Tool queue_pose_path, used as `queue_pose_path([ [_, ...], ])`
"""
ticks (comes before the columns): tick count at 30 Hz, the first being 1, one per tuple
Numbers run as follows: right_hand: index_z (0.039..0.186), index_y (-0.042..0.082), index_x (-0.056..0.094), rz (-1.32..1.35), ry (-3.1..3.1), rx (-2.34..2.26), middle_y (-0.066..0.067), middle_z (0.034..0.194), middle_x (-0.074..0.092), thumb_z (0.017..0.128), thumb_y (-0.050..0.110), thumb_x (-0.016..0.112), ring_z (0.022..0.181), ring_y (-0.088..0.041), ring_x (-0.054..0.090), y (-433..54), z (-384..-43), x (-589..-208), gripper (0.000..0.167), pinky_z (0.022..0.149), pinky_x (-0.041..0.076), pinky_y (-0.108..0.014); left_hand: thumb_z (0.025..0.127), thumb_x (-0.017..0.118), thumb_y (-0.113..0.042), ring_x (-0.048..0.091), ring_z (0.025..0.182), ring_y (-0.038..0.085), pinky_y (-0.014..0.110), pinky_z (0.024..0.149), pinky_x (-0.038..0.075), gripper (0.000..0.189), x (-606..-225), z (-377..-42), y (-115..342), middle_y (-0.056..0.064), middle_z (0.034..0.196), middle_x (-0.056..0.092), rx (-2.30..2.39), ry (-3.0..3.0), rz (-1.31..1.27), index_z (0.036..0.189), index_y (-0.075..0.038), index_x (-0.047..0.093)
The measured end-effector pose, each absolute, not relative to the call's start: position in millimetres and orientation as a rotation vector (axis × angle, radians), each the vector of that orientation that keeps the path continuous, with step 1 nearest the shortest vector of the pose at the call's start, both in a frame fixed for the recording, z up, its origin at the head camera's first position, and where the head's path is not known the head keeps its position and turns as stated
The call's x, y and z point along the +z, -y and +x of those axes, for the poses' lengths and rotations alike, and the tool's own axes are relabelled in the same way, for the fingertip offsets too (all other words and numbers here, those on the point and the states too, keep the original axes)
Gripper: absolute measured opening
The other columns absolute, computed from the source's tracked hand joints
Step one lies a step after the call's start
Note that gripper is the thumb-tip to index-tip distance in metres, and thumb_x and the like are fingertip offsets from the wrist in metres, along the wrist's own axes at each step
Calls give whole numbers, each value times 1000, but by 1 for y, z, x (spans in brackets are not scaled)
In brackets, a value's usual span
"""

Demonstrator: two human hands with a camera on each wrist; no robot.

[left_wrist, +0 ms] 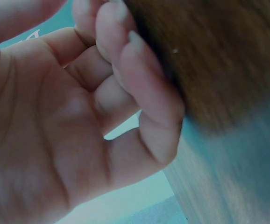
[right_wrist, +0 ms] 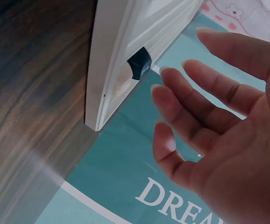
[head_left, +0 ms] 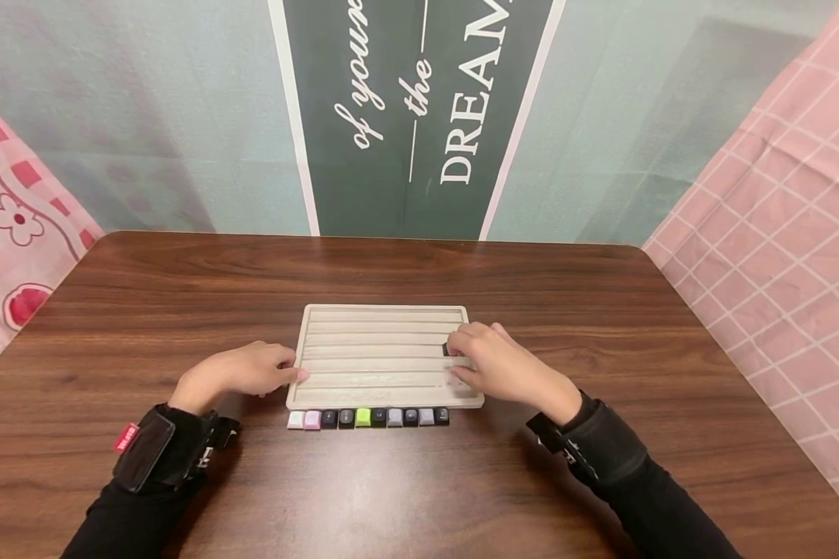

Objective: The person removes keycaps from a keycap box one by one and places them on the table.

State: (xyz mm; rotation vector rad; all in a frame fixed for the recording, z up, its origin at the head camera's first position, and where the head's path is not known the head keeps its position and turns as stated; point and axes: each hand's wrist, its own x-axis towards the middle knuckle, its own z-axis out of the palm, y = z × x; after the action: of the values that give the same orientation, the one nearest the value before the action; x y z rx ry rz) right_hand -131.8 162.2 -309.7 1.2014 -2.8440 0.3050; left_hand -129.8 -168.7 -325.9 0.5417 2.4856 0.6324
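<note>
A cream ridged tray lies flat between the hands. My left hand is at its left edge, thumb on the rim and bent fingers beside it; in the left wrist view the curled fingers rest by the wooden surface. Over the tray's right end is my right hand. A black keycap sits in a groove near that end, partly hidden in the head view. The right wrist view shows the right hand's loosely bent fingers apart from the keycap, nothing between them.
Along the tray's front edge runs a row of several keycaps, among them a white one, a pink one, a green one and black and grey ones. All stand on a brown wooden table. A printed cloth hangs behind.
</note>
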Motion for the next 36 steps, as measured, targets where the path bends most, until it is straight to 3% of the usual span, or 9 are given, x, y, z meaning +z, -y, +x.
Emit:
queue_pose_path([
  [11,83,7,57,1125,2909,323,-3,81,56,78,11,70,73,-14,51,-160,-144,-311,15,64,33,-31,93,52,-23,45,52,11,27,53,35,26,-325,-130,169,-1,61,46,638,-2489,549,72,-9,48],
  [19,92,3,59,1058,2974,302,-6,89,59,79,11,69,80,-18,55,-158,-150,-311,18,67,36,-34,93,52,-24,46,52,11,27,52,36,25,-325,-130,169,-1,60,46,643,-2484,541,73,-9,49],
  [26,82,7,55,1048,3015,323,0,76,53,79,8,67,68,-12,45,-157,-154,-315,13,65,31,-31,93,52,-24,46,52,11,27,53,37,25,-326,-129,170,-1,60,46,641,-2488,551,73,-9,50],
  [36,78,9,53,1067,3018,251,3,72,50,79,9,68,65,-11,44,-154,-158,-317,15,62,31,-31,93,52,-24,46,52,11,27,53,37,25,-327,-130,170,-1,59,46,651,-2484,547,73,-8,49],
])
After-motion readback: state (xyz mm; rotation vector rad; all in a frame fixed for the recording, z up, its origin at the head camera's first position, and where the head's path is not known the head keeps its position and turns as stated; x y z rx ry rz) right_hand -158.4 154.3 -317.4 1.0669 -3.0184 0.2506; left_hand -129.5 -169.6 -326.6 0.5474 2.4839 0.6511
